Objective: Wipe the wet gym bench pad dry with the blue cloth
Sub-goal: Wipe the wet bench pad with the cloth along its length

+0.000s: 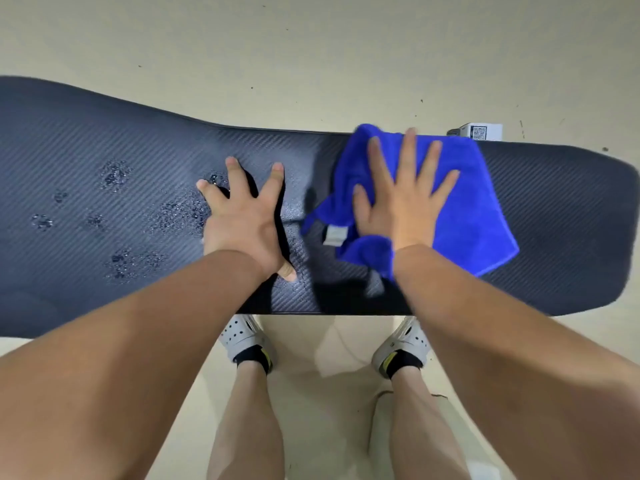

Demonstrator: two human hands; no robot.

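A long black gym bench pad (104, 161) with a woven texture lies across the view. Several patches of water droplets (116, 173) sit on its left half. A blue cloth (481, 216) is spread on the pad right of centre, with a white label at its near left edge. My right hand (405, 199) lies flat on the cloth, fingers apart, pressing it down. My left hand (244, 216) rests on the bare pad beside the cloth, fingers splayed, at the edge of the wet patch.
The pad stands over a pale floor (311, 46). A small white box with a QR code (479, 131) shows behind the pad's far edge at right. My two feet in white clogs (247, 336) stand below the pad's near edge.
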